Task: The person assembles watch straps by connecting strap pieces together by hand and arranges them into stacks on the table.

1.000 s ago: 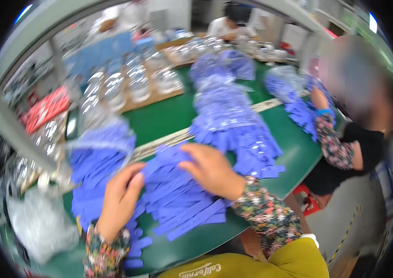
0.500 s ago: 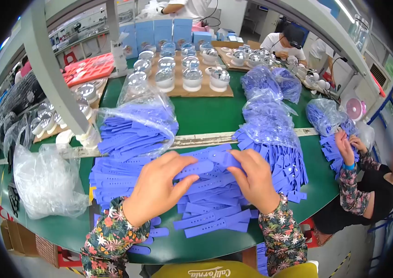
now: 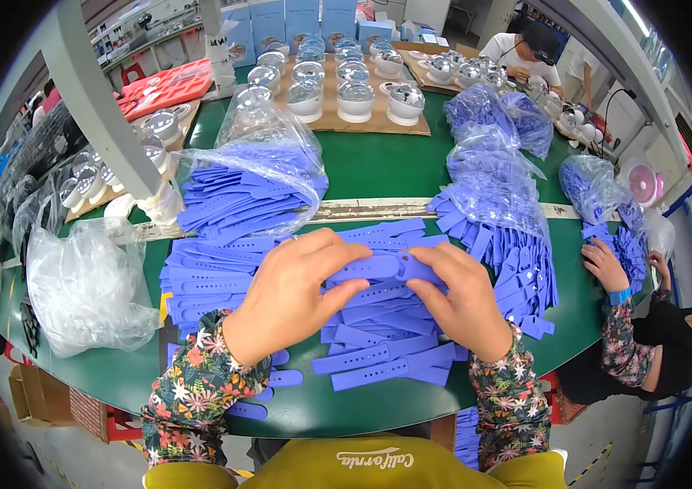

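My left hand (image 3: 290, 295) pinches a violet-blue watch strap (image 3: 375, 268) between thumb and fingers, its rounded end pointing right. In my right hand (image 3: 470, 303) is the end of another strap piece (image 3: 417, 270) with a hole near its tip. The two ends meet or overlap between my hands; whether they are fastened I cannot tell. Beneath them lies a loose pile of the same straps (image 3: 386, 359) on the green table. Neatly layered straps (image 3: 207, 273) lie beside my left wrist.
Plastic bags spill more straps at back left (image 3: 240, 196) and right (image 3: 505, 236). A crumpled clear bag (image 3: 89, 285) lies left. Clear-domed white units (image 3: 354, 102) stand on cardboard behind. A co-worker's hand (image 3: 605, 265) handles straps at right. A metal post (image 3: 101, 106) rises at left.
The camera view has tilted and shifted, so the table appears higher and slightly right. Both hands still hold the strap pieces, their ends now closer to level. The co-worker's hand has lowered onto straps.
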Action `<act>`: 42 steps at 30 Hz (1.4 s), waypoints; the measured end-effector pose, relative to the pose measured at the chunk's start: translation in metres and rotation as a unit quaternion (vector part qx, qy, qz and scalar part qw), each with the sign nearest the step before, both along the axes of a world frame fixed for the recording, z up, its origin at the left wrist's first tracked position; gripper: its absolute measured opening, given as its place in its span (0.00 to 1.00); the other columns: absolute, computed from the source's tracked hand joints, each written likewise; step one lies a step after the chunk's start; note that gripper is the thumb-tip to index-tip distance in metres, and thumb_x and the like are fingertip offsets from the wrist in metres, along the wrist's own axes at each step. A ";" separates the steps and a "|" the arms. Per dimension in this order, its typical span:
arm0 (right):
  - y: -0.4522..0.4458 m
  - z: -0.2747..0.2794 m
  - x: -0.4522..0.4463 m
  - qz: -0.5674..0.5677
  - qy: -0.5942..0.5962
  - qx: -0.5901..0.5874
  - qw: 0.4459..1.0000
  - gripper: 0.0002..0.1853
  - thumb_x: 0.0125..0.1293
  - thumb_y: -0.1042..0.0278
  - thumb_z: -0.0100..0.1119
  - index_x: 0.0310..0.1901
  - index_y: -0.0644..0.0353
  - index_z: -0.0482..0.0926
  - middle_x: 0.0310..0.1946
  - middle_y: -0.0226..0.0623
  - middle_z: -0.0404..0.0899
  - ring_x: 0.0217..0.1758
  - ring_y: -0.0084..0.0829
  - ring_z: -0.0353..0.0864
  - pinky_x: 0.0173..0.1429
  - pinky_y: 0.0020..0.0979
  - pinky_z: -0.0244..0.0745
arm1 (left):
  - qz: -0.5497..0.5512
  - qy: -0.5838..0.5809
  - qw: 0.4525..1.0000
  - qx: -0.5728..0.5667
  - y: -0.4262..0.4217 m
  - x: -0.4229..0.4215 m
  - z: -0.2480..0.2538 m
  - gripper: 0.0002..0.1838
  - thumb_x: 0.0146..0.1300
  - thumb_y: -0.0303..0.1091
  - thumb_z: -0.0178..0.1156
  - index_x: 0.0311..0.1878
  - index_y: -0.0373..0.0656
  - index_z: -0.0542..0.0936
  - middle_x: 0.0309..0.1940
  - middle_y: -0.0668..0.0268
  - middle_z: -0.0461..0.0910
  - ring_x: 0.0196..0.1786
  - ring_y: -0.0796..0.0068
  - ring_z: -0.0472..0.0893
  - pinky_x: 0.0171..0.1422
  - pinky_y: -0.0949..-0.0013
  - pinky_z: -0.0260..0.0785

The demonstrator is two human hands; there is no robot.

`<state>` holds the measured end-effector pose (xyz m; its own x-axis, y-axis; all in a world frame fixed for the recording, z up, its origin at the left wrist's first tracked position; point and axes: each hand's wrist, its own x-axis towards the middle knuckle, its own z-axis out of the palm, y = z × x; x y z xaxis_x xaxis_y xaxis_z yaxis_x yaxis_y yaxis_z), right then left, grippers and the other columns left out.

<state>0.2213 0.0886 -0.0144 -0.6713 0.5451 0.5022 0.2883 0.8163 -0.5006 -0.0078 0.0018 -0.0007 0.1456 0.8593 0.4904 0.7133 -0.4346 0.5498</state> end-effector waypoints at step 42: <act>-0.004 0.001 -0.007 0.040 -0.003 0.057 0.998 0.24 0.55 0.73 0.72 0.56 0.61 0.82 0.32 0.40 0.76 0.34 0.40 0.75 0.38 0.37 0.71 | -0.073 -0.047 0.995 -0.044 0.005 -0.012 -0.002 0.17 0.58 0.32 0.73 0.50 0.39 0.84 0.35 0.58 0.81 0.37 0.58 0.79 0.43 0.60 0.72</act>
<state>0.2147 0.0841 -0.0138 -0.7132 0.4292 0.5541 0.2221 0.8882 -0.4022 -0.0197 0.0066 -0.0026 0.2290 0.8731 0.4305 0.5907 -0.4761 0.6515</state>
